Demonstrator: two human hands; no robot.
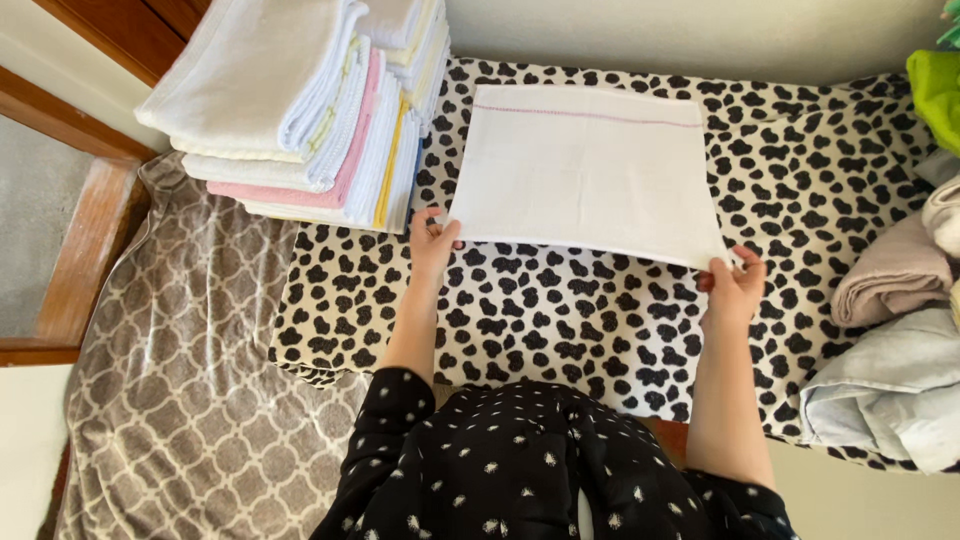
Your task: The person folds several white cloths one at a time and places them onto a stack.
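So the white towel (pixel 585 170) with a thin pink stripe near its far edge is lying flat and folded on the spotted black-and-white cover, near corners getting pinched up slightly.

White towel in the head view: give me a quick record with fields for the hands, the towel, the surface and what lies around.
left hand: pinches the near left corner of the white towel
right hand: pinches its near right corner
towel: spread flat, thin pink stripe along the far edge
surface: black-and-white spotted cover
left of towel: stack of folded towels, white, pink and yellow edges
right: loose unfolded cloths
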